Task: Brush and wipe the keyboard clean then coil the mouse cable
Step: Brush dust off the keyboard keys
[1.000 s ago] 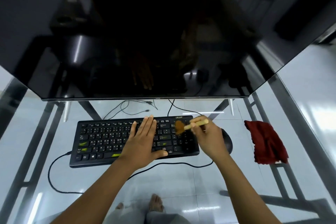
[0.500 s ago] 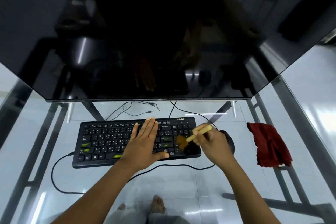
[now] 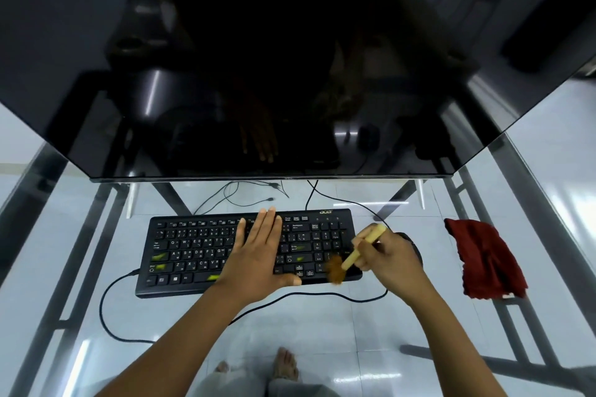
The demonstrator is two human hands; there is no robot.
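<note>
The brush (image 3: 351, 259) is being held clamped in the right hand (image 3: 388, 259), its bristles having been swept from the far keys to the near-right corner of the keyboard (image 3: 200, 251). The left hand (image 3: 258, 255) is being kept flat and open on the keys. Brushing is nearing its end.

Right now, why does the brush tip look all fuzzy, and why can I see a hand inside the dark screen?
In the head view, the brush bristles are smeared by motion blur; the dark monitor mirrors the left hand faintly; the wide lens bends the screen's edges.
</note>
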